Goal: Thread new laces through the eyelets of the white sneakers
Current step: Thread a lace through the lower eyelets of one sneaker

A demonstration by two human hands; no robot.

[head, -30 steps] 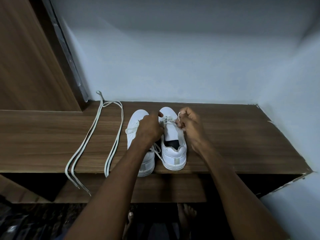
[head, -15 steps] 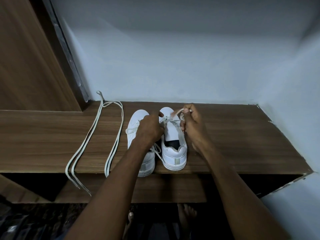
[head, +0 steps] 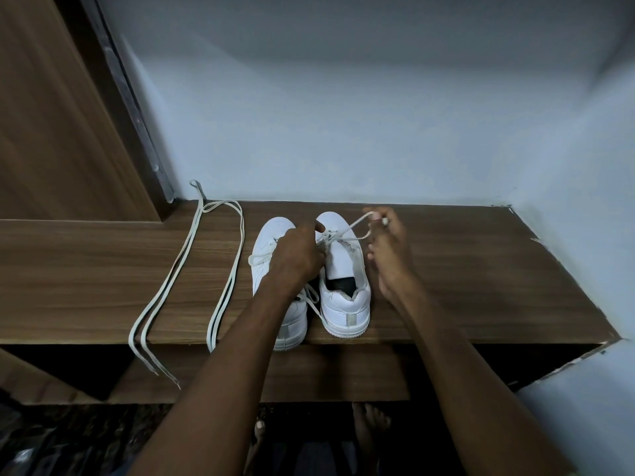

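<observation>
Two white sneakers stand side by side on a wooden shelf [head: 481,286], heels toward me. The right sneaker [head: 345,304] has its tongue showing and a lace [head: 354,225] running from its front eyelets. My right hand [head: 386,249] pinches that lace and holds it taut, up and to the right of the shoe. My left hand [head: 299,255] grips the right sneaker's front from the left, fingers curled over the eyelets, and covers much of the left sneaker [head: 271,242]. A loose lace end trails off the left sneaker's side.
Two long loose white laces [head: 192,269] lie on the shelf left of the shoes, their ends hanging over the front edge. A pale wall stands behind and to the right. A wooden panel [head: 51,115] rises at left. Bare feet show below the shelf.
My right hand has drawn the lace out, moving up and to the right away from the shoe. My left hand has stayed on the sneaker's front.
</observation>
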